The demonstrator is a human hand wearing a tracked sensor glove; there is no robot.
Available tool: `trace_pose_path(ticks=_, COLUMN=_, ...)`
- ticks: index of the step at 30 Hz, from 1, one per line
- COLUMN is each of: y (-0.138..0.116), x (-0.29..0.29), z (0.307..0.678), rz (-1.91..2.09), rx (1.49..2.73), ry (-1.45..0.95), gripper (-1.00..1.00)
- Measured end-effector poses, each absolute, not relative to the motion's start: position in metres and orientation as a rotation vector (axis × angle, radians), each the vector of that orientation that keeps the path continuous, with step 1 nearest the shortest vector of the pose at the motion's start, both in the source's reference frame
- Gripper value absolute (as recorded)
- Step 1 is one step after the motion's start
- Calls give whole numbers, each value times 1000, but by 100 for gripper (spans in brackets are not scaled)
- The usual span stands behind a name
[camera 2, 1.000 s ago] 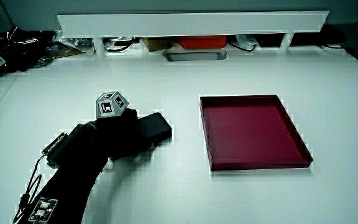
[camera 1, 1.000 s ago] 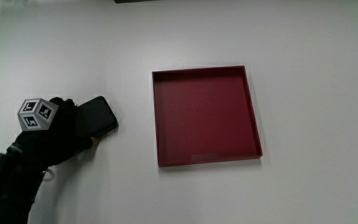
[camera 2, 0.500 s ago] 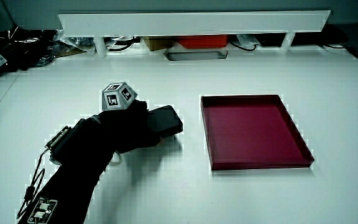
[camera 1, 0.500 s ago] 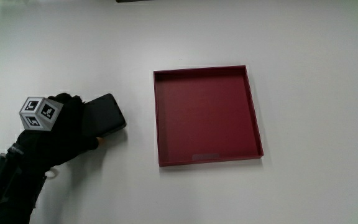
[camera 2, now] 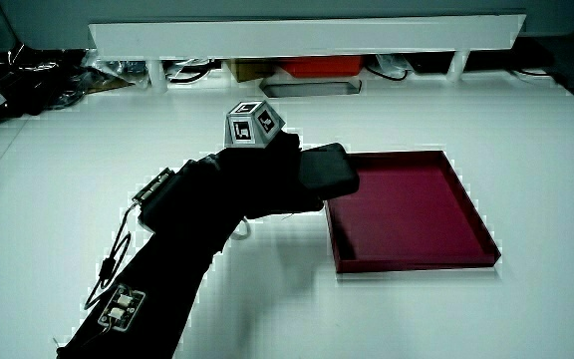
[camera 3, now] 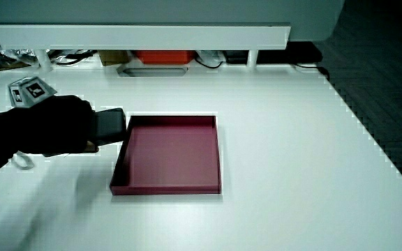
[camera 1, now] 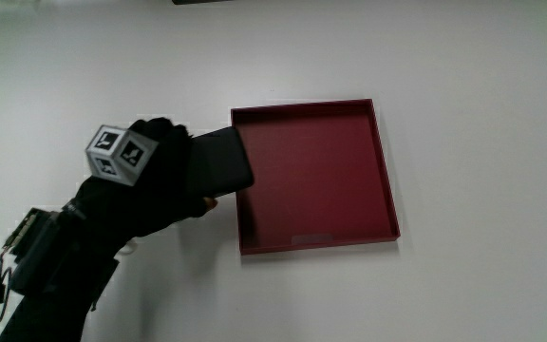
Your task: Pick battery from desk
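Observation:
The battery (camera 1: 218, 163) is a flat black slab with rounded corners. The gloved hand (camera 1: 156, 179) grips it and holds it off the white table, its free end reaching over the rim of the red tray (camera 1: 312, 234). In both side views the battery (camera 2: 325, 172) (camera 3: 110, 124) sticks out of the hand (camera 2: 259, 178) (camera 3: 54, 125) toward the tray (camera 2: 415, 262) (camera 3: 166, 187). The patterned cube (camera 1: 121, 153) sits on the hand's back. The glove covers part of the battery.
The red tray holds nothing. A low white partition (camera 2: 307, 37) runs along the table's edge farthest from the person, with cables and small items under it. A cable and a small board (camera 2: 120, 304) hang from the forearm.
The hand has lifted the battery off the table and carried it toward the red tray; its end now overlaps the tray's rim.

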State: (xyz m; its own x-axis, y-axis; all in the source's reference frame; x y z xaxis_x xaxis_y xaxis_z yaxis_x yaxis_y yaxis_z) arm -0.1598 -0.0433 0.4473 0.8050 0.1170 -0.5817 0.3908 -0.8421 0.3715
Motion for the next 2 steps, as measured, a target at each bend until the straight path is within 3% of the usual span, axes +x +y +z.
trace_pose_path(ticks=2, y=-46, x=-149, z=442, rz=-713, rx=2545, ry=431, gripper=100)
